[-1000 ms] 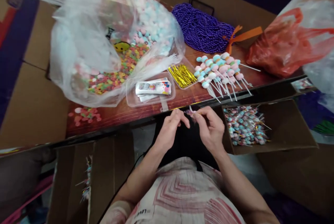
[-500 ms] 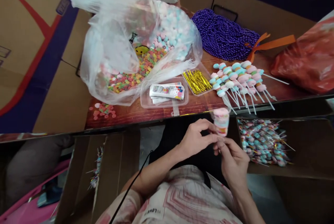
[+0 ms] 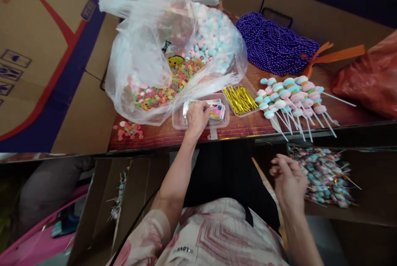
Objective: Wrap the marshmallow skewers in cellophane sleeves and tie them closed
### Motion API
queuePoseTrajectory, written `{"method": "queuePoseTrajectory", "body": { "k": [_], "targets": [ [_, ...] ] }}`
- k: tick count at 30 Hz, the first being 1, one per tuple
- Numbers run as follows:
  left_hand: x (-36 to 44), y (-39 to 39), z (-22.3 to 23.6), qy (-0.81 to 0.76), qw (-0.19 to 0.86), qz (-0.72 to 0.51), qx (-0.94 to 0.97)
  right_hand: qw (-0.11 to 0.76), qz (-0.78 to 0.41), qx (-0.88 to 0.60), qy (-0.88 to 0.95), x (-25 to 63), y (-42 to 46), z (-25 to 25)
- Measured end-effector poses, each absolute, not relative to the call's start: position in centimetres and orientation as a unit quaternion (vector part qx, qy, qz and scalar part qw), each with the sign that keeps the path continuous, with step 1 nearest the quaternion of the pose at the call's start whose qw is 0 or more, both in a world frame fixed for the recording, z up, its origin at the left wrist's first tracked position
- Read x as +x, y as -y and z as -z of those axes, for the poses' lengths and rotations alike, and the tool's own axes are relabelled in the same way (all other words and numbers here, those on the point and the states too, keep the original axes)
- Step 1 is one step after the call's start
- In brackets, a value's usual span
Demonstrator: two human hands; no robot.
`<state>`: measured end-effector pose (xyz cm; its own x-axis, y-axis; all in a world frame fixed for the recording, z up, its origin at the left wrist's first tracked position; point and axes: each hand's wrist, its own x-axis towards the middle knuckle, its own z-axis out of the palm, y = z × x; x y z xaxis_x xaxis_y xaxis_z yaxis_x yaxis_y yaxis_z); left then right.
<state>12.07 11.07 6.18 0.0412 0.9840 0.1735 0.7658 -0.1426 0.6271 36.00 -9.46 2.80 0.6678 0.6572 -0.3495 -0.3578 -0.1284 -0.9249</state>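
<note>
My left hand (image 3: pixel 197 118) is over the clear plastic tub (image 3: pixel 177 122), its thumb and fingers pinched on the stack of small printed plastic bags (image 3: pixel 218 111) inside. Part of the stack is hidden beneath that hand. Lower right, my right hand (image 3: pixel 290 179) hovers beside the cardboard box of wrapped marshmallow skewers (image 3: pixel 328 175). Its fingers are loosely curled and slightly apart, somewhat blurred, with nothing visible in them. Unwrapped marshmallow skewers (image 3: pixel 291 96) lie piled at the table's right, next to a tray of gold twist ties (image 3: pixel 240 100).
A large clear bag (image 3: pixel 139 63) holds marshmallows and ring candies. Loose ring candies (image 3: pixel 130 131) lie near the table's front edge. Behind are purple bead strings (image 3: pixel 276 43), with a red plastic bag (image 3: pixel 369 76) at right. Large cartons (image 3: pixel 37 51) flank the table.
My left hand has left the wrapped skewer and moved up-left onto the printed bags. My right hand has moved slightly right and let go of the skewer, now beside the box.
</note>
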Motion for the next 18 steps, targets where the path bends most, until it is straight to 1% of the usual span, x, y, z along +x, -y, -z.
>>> {"method": "queuePoseTrajectory", "body": {
  "k": [2,4,6,8,10,13,16,18],
  "targets": [
    [11.7,-11.0,-6.3,-0.612,0.205,-0.314,0.696,0.615,-0.384,-0.650,0.225,33.2,8.3,-3.7],
    [11.2,-10.5,-6.4,-0.593,0.202,-0.350,0.696,0.565,-0.386,-0.646,0.338,30.9,6.9,-4.8],
    [10.9,-9.6,-6.6,-0.571,0.167,-0.394,0.701,0.529,-0.372,-0.629,0.431,29.2,5.2,-5.8],
    [10.8,-8.3,-6.8,-0.541,0.120,-0.421,0.718,0.523,-0.337,-0.607,0.495,27.9,3.2,-6.9],
    [11.0,-6.6,-7.2,-0.507,0.087,-0.431,0.741,0.535,-0.314,-0.586,0.522,26.8,1.1,-7.7],
    [11.4,-3.8,-7.7,-0.480,0.082,-0.453,0.746,0.541,-0.352,-0.553,0.527,25.5,-1.1,-8.4],
    [11.4,-1.1,-8.0,-0.509,0.123,-0.520,0.675,0.546,-0.386,-0.540,0.511,24.9,-1.6,-8.3],
    [11.4,0.5,-7.9,-0.540,0.201,-0.559,0.597,0.564,-0.394,-0.549,0.474,24.8,-1.2,-7.9]
  ]
}}
